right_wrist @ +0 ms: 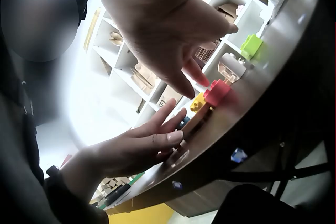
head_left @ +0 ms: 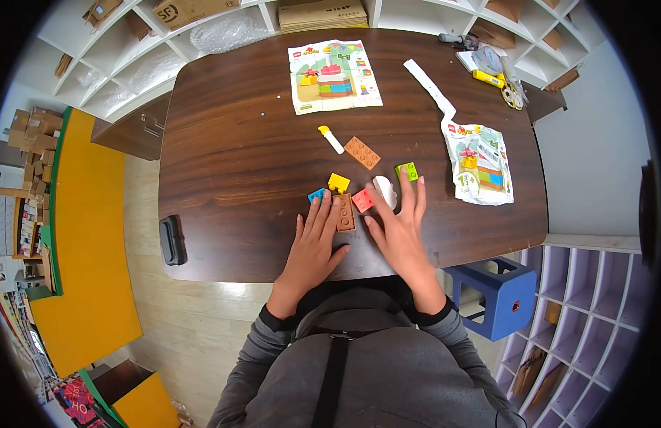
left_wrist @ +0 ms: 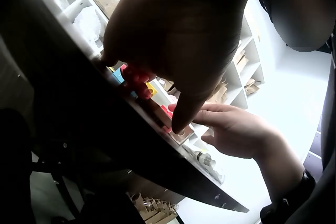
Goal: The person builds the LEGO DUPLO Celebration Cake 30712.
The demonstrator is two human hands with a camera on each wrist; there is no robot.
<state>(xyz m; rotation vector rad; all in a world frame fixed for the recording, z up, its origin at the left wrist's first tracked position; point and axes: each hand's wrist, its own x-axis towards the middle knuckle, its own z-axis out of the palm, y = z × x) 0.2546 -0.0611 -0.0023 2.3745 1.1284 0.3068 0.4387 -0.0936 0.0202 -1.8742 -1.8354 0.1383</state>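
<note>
My left hand (head_left: 313, 235) lies over the table with fingers straight, its fingertips at a blue brick (head_left: 315, 195) and the left edge of a brown brick (head_left: 346, 215). Just beyond these is a yellow brick (head_left: 338, 182). My right hand (head_left: 402, 239) spreads its fingers over a white rounded piece (head_left: 385, 191), partly hidden beneath them. Beside its index finger sits a red brick (right_wrist: 217, 94), between the brown brick and the white piece. A light green brick (head_left: 407, 171) lies at the tips of its other fingers.
Farther off lie an orange-brown studded brick (head_left: 362, 153) and a white stick-like piece with a yellow end (head_left: 332, 140). A printed sheet (head_left: 335, 77) and a torn packet (head_left: 480, 164) are beyond. A black case (head_left: 171, 240) sits at the left edge, scissors (head_left: 515, 96) at the far right.
</note>
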